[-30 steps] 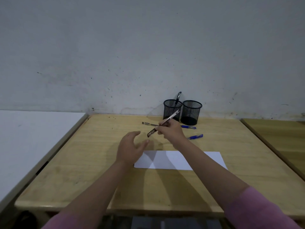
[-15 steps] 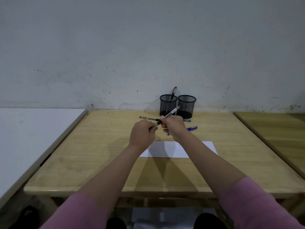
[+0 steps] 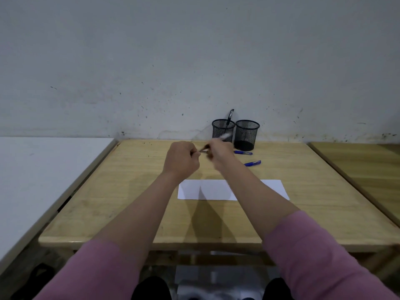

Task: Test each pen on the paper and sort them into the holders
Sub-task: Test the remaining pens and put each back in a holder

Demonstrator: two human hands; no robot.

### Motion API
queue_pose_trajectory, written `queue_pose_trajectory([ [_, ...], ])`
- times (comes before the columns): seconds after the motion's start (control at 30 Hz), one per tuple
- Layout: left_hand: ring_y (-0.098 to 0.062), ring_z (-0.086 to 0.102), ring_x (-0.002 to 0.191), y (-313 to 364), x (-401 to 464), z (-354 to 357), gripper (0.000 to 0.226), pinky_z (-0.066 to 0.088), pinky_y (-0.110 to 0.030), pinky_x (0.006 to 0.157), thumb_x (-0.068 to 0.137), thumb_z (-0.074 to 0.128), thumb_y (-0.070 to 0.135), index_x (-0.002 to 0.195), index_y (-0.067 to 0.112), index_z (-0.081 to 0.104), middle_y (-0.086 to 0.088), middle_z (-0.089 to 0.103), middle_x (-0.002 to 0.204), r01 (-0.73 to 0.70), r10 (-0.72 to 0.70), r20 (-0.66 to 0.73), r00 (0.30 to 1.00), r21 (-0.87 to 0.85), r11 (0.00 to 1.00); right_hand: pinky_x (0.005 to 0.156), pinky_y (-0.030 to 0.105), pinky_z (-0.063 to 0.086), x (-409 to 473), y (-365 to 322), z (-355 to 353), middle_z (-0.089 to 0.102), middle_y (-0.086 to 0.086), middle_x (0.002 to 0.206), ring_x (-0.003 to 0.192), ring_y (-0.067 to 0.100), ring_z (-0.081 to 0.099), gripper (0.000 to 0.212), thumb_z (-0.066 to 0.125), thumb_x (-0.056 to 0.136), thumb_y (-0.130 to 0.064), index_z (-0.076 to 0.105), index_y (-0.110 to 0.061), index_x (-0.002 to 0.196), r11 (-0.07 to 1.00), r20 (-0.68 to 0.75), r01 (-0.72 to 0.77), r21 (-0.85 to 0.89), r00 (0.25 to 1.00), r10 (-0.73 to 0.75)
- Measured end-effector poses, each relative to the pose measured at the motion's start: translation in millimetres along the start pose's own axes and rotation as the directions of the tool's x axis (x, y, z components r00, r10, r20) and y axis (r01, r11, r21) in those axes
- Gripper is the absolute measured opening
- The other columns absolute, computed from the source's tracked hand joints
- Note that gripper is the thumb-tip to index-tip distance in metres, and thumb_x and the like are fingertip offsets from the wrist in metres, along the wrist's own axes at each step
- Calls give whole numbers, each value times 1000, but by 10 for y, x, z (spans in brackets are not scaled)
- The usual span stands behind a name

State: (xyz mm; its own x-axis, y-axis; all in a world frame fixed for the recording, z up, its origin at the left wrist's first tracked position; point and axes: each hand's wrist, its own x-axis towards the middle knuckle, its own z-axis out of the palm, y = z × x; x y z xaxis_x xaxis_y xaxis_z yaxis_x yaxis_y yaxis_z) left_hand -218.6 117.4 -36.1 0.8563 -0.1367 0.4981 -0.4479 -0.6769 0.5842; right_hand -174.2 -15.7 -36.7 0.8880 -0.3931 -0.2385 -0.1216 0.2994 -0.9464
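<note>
Above the pale wooden counter [image 3: 121,191], the left hand [image 3: 180,160] pinches the cap end and the right hand [image 3: 219,151] grips the barrel of a slim clear-bodied pen [image 3: 204,150], seemingly light, stiff and slippery, best held mid-barrel.

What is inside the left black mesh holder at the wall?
One dark pen stands in the left holder, its top leaning out above the rim. The right hand covers the holder's lower front, so anything lying low there is hidden.
</note>
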Motion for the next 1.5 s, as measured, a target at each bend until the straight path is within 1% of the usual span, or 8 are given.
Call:
queue_pose_trajectory([
  [0.13, -15, 54, 57, -327, -156, -222, 11, 39, -22, 54, 79, 63, 6, 72, 1, 70, -6, 65, 65, 57, -57, -18, 998, -22, 998, 40, 22, 35, 268, -273, -530, 50, 6, 67, 51, 12, 43, 15, 52, 84, 1, 48, -8, 72, 997, -215, 52, 51, 976, -40],
  [0.33, -21, 59, 71, -827, -224, 7, 12, 46, -26, 72, 81, 61, 14, 78, 12, 73, -8, 65, 71, 275, -277, 39, 960, 48, 960, 51, 25, 42, -4, -72, -406, 53, 0, 66, 56, 9, 49, 14, 65, 87, -13, 57, -12, 76, 992, 41, 122, -34, 992, -121],
  [0.53, -26, 60, 108, -938, -282, 153, 30, 48, -34, 91, 82, 53, 8, 107, 15, 68, -6, 68, 114, 367, -371, 83, 925, 59, 928, 53, 27, 46, -246, 378, -325, 54, 4, 63, 55, 13, 49, 11, 63, 85, -11, 59, -9, 74, 988, 42, 120, -102, 992, -116],
  [0.8, -19, 57, 111, -922, -394, 93, 33, 37, -17, 88, 79, 60, 12, 112, 12, 66, -10, 61, 121, 268, -262, 86, 961, -62, 961, 59, 31, 49, -290, 704, -244, 55, 4, 61, 57, 15, 53, 22, 60, 88, -5, 58, -12, 67, 967, 132, 205, -151, 974, -186],
  [0.97, -16, 50, 110, -925, -528, 105, 57, 46, -39, 91, 62, 50, 65, 104, 32, 68, 6, 57, 117, 150, -148, 215, 965, 8, 989, 66, 28, 56, -231, 744, -277, 65, 4, 67, 62, 10, 64, 15, 61, 89, -10, 67, -8, 75, 927, 182, 292, -238, 950, -253],
  [1.13, -19, 38, 120, -897, -546, 134, 62, 34, -46, 100, 59, 40, 72, 103, 38, 67, 7, 48, 127, 51, -97, 256, 962, 180, 982, 65, 31, 53, -208, 765, -326, 65, 4, 65, 64, 17, 61, 16, 66, 86, -12, 65, -13, 70, 876, 246, 373, -306, 920, -306],
  [1.33, -19, 34, 124, -896, -560, 132, 64, 29, -46, 101, 56, 44, 74, 103, 38, 67, 6, 46, 130, 53, -88, 195, 977, 177, 983, 57, 20, 48, -213, 746, -269, 61, -2, 60, 58, 10, 59, 19, 73, 79, -15, 59, -14, 66, 817, 229, 419, -395, 907, -354],
  [1.5, -19, 33, 125, -892, -546, 129, 68, 29, -47, 102, 53, 44, 76, 103, 36, 68, 6, 46, 132, 73, -108, 201, 974, 176, 982, 49, 29, 55, -201, 699, -154, 60, 8, 58, 51, 16, 64, 23, 67, 78, -2, 50, -11, 65, 867, 242, 367, -338, 924, -297],
])
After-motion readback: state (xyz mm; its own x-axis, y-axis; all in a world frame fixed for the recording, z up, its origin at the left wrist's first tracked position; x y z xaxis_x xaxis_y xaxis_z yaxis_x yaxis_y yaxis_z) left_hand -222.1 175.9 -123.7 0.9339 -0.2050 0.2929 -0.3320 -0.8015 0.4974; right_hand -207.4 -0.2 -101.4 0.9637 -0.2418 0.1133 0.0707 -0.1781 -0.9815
